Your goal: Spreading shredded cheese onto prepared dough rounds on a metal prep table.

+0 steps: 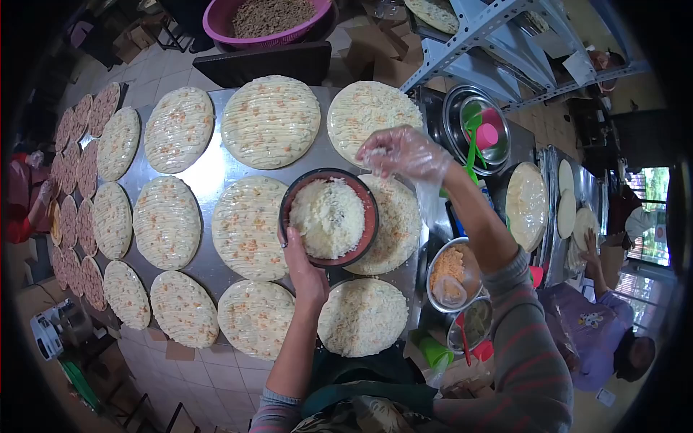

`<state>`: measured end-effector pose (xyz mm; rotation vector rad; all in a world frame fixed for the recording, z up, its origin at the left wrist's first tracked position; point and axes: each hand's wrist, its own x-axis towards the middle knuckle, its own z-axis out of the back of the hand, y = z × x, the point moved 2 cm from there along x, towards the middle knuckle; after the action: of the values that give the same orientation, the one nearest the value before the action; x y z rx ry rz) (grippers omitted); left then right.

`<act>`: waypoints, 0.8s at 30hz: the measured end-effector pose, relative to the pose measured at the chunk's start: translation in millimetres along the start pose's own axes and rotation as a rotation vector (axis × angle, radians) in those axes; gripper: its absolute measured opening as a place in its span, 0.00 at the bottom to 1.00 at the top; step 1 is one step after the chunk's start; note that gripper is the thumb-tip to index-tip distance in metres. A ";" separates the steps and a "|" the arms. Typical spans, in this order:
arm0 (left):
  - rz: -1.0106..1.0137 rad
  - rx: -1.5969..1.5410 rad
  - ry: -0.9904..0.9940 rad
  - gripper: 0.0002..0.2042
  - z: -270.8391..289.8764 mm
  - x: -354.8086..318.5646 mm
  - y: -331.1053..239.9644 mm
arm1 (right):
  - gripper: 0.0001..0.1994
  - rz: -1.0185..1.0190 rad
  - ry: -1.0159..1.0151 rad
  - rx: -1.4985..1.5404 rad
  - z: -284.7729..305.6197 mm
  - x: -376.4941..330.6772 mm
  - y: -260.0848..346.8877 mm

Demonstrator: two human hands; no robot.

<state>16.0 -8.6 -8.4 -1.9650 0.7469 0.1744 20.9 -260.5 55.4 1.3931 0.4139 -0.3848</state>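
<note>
My left hand (303, 263) grips the near rim of a dark red bowl (367, 238) heaped with shredded white cheese (328, 216), held above the steel table (209, 169). Covered by a thin clear plastic glove, my right hand (404, 153) hovers over the far right edge of the bowl with a pinch of cheese in its closed fingers. Under that hand lies a round pizza base (397, 224) dusted with cheese. Another cheese-covered base (362, 317) sits just in front of me. Several sauce-striped bases (271, 121) fill the table.
A pink basket of brown filling (267, 18) stands at the far end. Right of the table are steel bowls (476, 133) with green and pink tools, a bowl of orange topping (451, 270), and metal shelving (498, 36). Another person (606, 339) works at the right; someone's arm shows at left (29, 209).
</note>
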 end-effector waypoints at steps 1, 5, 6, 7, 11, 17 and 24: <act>0.036 -0.039 -0.007 0.29 1.3 -1.7 -1.3 | 0.09 -0.049 -0.071 -0.147 10.8 7.8 -14.5; 0.069 -0.092 -0.050 0.29 15.1 -16.2 -13.4 | 0.09 0.079 -0.264 -0.678 27.7 17.1 -56.9; 0.085 -0.082 -0.062 0.30 17.2 -20.3 -17.9 | 0.09 0.080 -0.259 -0.675 29.4 14.7 -58.6; 0.086 -0.082 -0.067 0.30 18.9 -22.3 -21.7 | 0.09 0.072 -0.339 -0.754 32.7 10.8 -59.8; 0.081 -0.068 -0.065 0.31 13.6 -28.6 -31.0 | 0.07 0.154 -0.421 -0.823 34.0 10.0 -69.8; 0.138 -0.079 -0.046 0.32 10.4 -34.0 -37.0 | 0.06 0.325 -0.363 -0.867 0.3 49.1 -60.7; 0.117 -0.085 -0.034 0.29 11.2 -27.5 -30.4 | 0.06 0.313 -0.486 -0.867 23.3 51.9 -38.3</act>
<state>13.4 22.5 20.5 -1.9947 0.8454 0.3138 48.4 -289.8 -0.2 0.4729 -0.0581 -0.2256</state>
